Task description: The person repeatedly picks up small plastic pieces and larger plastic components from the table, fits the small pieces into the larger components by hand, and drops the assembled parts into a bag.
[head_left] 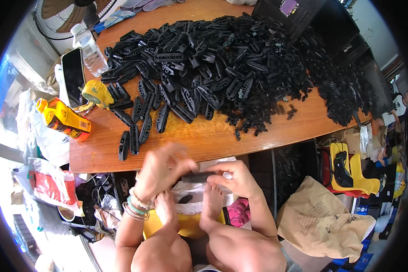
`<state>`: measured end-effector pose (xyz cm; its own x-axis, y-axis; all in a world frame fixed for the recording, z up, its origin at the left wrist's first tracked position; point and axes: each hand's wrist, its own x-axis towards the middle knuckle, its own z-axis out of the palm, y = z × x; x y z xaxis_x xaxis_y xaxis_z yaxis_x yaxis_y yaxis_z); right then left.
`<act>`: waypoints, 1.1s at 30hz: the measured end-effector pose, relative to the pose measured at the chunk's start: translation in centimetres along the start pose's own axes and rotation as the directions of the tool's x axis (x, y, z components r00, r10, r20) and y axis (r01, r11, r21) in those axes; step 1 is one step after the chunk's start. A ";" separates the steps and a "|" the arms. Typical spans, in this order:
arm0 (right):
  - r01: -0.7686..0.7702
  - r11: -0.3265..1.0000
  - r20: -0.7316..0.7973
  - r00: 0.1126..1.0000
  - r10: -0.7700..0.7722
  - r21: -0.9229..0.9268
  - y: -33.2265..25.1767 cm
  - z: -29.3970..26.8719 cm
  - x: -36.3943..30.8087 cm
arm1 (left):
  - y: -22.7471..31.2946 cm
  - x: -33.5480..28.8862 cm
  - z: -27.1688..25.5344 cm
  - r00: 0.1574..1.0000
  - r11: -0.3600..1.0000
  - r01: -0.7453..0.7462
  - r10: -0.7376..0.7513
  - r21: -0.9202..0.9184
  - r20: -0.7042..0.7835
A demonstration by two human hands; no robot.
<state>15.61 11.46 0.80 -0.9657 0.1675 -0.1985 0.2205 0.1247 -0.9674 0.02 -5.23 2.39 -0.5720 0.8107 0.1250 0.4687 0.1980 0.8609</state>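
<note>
Between the thumb and fingers of my right hand (233,177) is a black elongated plastic part (197,177), held level just off the table's front edge. My left hand (165,167), with bracelets at the wrist, is beside the part's left end. Motion smears its fingers, so I cannot tell whether they touch the part. On the wooden table (186,143) lies a large heap of similar black plastic parts (181,59), with smaller black pieces (263,104) toward the right. Another dark piece (185,198) lies on white sheeting between my feet, below my hands.
A yellow-orange drink bottle (68,121), a small yellow fan (97,94), a phone (73,75) and a clear water bottle (91,52) stand or lie along the table's left side. A brown paper bag (319,217) and a yellow chair (356,172) are at the right.
</note>
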 end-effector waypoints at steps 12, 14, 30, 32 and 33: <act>-0.079 0.641 -0.574 0.538 -0.617 -0.763 2.0 -2.8 4.2 | -2.6 1.6 2.6 0.879 0.712 -0.223 0.443 0.666 -0.179; -0.127 0.621 -0.573 0.558 -0.600 -0.774 1.9 -2.8 4.5 | -2.2 0.9 2.9 0.871 0.736 -0.259 0.457 0.625 -0.177; 0.402 0.844 -0.618 0.778 -0.112 0.354 1.4 -1.2 2.2 | -0.4 0.3 3.3 0.939 0.999 0.030 -0.013 0.044 -0.344; 0.377 0.855 -0.547 0.826 -0.137 0.356 1.4 -0.7 2.0 | -1.1 0.2 3.5 0.961 0.994 0.030 -0.058 -0.106 -0.272; 0.378 0.853 -0.543 0.828 -0.138 0.360 1.1 -0.3 2.1 | -1.3 0.0 3.5 0.977 0.966 0.038 -0.090 -0.256 -0.194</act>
<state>13.91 12.23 -0.66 -0.7556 0.6528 0.0543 -0.2262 -0.1822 -0.9569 1.75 -3.51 -0.43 -0.7315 0.6673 0.1404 0.2589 0.0813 0.9625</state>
